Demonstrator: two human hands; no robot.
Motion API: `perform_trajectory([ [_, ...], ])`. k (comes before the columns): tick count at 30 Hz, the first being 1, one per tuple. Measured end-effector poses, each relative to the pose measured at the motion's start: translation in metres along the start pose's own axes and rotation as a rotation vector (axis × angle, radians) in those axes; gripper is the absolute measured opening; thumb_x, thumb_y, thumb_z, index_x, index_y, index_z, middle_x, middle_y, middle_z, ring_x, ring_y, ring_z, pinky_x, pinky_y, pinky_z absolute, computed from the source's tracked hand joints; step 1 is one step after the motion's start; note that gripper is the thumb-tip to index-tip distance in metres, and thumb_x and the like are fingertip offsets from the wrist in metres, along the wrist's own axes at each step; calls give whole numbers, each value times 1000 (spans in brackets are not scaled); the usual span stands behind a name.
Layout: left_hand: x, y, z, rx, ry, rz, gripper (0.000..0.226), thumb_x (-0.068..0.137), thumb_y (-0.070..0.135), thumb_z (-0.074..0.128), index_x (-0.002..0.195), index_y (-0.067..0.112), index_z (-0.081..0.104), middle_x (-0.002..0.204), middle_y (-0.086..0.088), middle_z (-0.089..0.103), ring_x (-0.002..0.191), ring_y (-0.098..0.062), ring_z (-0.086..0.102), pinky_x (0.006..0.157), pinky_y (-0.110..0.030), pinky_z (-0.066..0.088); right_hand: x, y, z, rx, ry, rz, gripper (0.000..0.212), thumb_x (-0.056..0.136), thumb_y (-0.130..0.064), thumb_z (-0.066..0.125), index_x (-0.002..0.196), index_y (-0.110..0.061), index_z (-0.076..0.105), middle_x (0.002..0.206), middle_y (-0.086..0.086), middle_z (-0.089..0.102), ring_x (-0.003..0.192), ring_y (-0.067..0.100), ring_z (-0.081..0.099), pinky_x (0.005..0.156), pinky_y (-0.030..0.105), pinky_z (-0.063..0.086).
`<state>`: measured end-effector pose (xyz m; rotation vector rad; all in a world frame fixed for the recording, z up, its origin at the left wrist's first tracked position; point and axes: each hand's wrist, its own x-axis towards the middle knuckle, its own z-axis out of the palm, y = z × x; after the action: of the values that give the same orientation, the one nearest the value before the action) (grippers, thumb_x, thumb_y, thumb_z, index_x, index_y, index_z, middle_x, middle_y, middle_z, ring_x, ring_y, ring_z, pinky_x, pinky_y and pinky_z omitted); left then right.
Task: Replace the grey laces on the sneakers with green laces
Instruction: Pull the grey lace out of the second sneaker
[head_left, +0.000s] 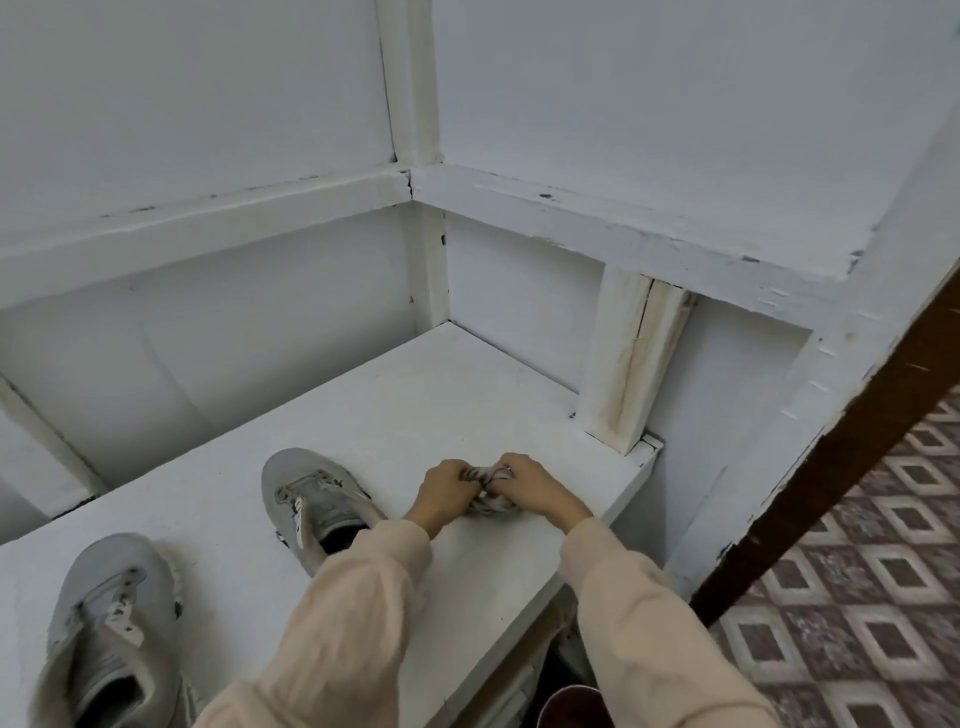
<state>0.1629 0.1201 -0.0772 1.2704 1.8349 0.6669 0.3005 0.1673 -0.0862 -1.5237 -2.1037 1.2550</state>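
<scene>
The white shelf (441, 395) bears a far sneaker (311, 493), a near sneaker (114, 587), bunched laces (487, 503).

Two sneakers (311, 493) (109, 613), two hands (441, 493) (532, 486), one bundle of laces (488, 499).

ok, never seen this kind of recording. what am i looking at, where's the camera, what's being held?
There is no machine here, just a person's two bare hands in beige sleeves. The single picture comes from a wide-angle camera worn on the head, looking forward and down, so the walls bend.

The surface is a white painted shelf, with a tiled floor below on the right. Two grey sneakers lie on it: the far sneaker beside the left arm and the near sneaker at the bottom left. Their eyelets look empty.

The left hand and right hand together grip a pale lace bundle, probably the old laces. No green laces show.
</scene>
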Motion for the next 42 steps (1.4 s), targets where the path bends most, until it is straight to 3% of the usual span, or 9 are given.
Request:
perform_trajectory([
  [3, 0, 13, -5, -117, -56, 19, 13, 87, -4, 50, 80, 1, 59, 81, -13, 61, 73, -25, 65, 68, -33, 61, -23, -4, -11, 402, -9, 60, 14, 91, -13, 63, 98, -6, 53, 91, 10, 59, 77, 19, 61, 58, 27, 53],
  [5, -4, 25, -4, -140, -96, 31, 13, 88, -6, 50, 81, 0, 59, 80, -12, 60, 68, -20, 63, 58, -23, 59, -37, -3, -18, 594, -1, 99, 17, 90, -12, 65, 101, -4, 56, 94, 12, 63, 81, 23, 65, 61, 31, 58],
  [8, -10, 39, 5, -151, -136, 52, 7, 89, -4, 54, 87, -3, 61, 87, -17, 62, 70, -22, 64, 56, -22, 58, -52, 9, -31, 779, 11, 112, 20, 87, -9, 70, 102, -4, 58, 96, 16, 66, 87, 28, 67, 67, 36, 60],
  [16, -37, 63, 56, -230, -150, 112, 12, 89, -1, 60, 99, -6, 63, 94, -18, 62, 74, -22, 66, 62, -24, 60, -89, 56, -62, 958, 12, 123, 16, 86, -1, 68, 98, -7, 59, 91, 14, 68, 78, 23, 70, 65, 33, 60],
  [23, -81, 71, 111, -398, -285, 153, 27, 90, 10, 67, 105, -11, 61, 94, -8, 66, 76, -10, 70, 67, -18, 56, -135, 117, -85, 1049, -65, 135, 24, 89, 4, 61, 112, 1, 57, 100, 15, 67, 85, 22, 68, 66, 30, 61],
  [28, -102, 20, 177, -560, -313, 21, 28, 91, 12, 65, 112, -8, 61, 100, -18, 68, 93, -23, 69, 86, -33, 58, -166, 175, -62, 1025, -174, 198, 32, 90, 2, 61, 121, 3, 56, 102, 15, 67, 88, 21, 68, 77, 32, 60],
  [34, -98, -68, 264, -487, -327, -173, 27, 95, 9, 60, 118, -4, 59, 103, -15, 65, 87, -18, 67, 72, -22, 59, -169, 284, 7, 1105, -194, 419, 30, 86, 6, 63, 116, 5, 59, 103, 18, 67, 92, 24, 68, 79, 35, 60],
  [39, -78, -154, 338, -537, -281, -278, 21, 95, 11, 59, 114, 0, 60, 96, -10, 65, 85, -16, 65, 71, -22, 59, -153, 372, 72, 1125, -180, 511, 16, 85, 7, 63, 99, 0, 65, 90, 14, 73, 89, 24, 69, 80, 37, 60],
  [42, -60, -198, 376, -548, -255, -313, 20, 94, 8, 60, 113, 1, 60, 93, -10, 64, 84, -17, 64, 75, -26, 58, -141, 415, 107, 1129, -149, 538, 17, 85, 8, 63, 99, 1, 65, 94, 15, 70, 88, 22, 69, 75, 34, 61],
])
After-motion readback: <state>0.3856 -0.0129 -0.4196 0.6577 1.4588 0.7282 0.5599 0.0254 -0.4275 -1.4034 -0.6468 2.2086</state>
